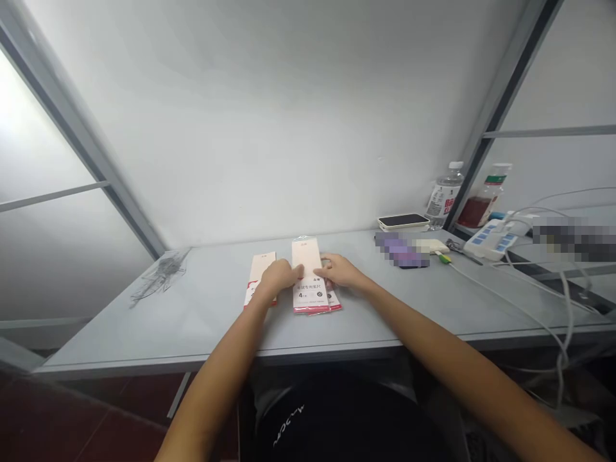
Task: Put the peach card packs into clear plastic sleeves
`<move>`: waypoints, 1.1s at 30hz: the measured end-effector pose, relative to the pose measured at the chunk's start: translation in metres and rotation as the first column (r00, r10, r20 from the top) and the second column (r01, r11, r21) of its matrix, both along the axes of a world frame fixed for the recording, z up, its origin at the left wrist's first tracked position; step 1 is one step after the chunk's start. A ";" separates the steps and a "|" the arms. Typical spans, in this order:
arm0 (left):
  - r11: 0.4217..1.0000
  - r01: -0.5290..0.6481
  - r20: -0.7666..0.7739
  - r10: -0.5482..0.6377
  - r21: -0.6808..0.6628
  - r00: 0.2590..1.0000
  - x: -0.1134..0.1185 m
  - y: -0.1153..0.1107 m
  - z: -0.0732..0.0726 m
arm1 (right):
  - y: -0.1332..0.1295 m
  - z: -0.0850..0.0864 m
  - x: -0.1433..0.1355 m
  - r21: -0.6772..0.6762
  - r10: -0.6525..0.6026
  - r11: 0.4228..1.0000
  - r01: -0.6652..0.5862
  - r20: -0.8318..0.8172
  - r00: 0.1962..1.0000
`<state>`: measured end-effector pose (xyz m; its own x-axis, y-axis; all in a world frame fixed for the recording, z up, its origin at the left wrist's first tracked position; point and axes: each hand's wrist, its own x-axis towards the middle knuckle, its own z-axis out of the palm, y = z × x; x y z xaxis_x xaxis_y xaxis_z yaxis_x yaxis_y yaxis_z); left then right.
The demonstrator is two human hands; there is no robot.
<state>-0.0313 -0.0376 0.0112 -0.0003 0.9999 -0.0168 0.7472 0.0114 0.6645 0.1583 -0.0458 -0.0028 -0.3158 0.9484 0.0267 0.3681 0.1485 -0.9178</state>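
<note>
A flat white packet of rulers (309,289) with a pink-red bottom edge and printed lettering lies at the middle of the desk, in a clear sleeve. My left hand (279,277) is closed at its left edge, the thumb resting on the front. From the right side, my right hand (342,272) grips the packet's other edge with thumb and bent fingers. Another similar packet (335,304) peeks out beneath it at the lower right. One more packet (262,263) lies to the left, partly covered by my left hand and wrist.
Crumpled clear plastic (166,273) lies at the desk's left. Toward the right are a phone on a pale box (403,222), a blurred purple item (402,250), a white charger (432,246), a water bottle (443,197), a power strip (491,240) and trailing white cables (500,298).
</note>
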 end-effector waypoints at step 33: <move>0.971 0.198 -0.043 -0.205 -0.132 0.978 0.009 -0.006 -0.006 | -0.001 -0.001 -0.005 -0.083 -0.062 0.994 0.068 0.078 0.995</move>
